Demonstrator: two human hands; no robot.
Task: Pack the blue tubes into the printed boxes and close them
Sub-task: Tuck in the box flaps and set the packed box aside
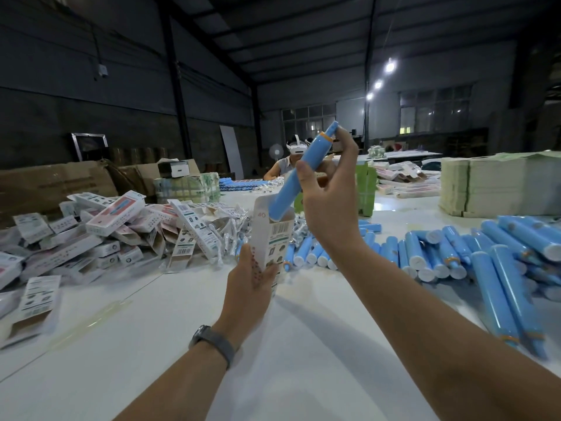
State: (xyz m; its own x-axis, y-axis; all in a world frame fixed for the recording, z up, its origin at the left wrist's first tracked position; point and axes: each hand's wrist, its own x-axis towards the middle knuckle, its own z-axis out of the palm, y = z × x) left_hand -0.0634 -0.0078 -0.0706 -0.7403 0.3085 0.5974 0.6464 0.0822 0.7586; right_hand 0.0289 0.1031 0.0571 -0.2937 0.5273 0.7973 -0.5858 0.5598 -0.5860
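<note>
The left hand [253, 276] held a printed box [273, 238] upright above the white desk [182, 344]. Its fingers [268, 273] were curled round the lower part of the box, and the top flap stood open. A grey band [212, 341] sat on the left wrist.

The right hand [331, 202] held one blue tube [300, 174] at a slant. The thumb pressed on the middle of the tube and a fingertip touched near the orange ring by the top — the fingers were closed on it. The wide bottom end of the tube was just inside the open mouth of the box, and most of the tube stuck out above it.

On the right side of the desk lay a big heap of blue tubes [473, 250], some with white ends facing the camera. On the left lay a messy pile of printed boxes [115, 226], some flat and some folded up. Behind that pile stood brown cartons [54, 180]. A tall stack of pale flat sheets [498, 183] stood at the far right.

Across the desk sat another person [285, 165] wearing a white headset — more blue tubes lay in front of them. Lamps [389, 66] shone from the dark roof.
</note>
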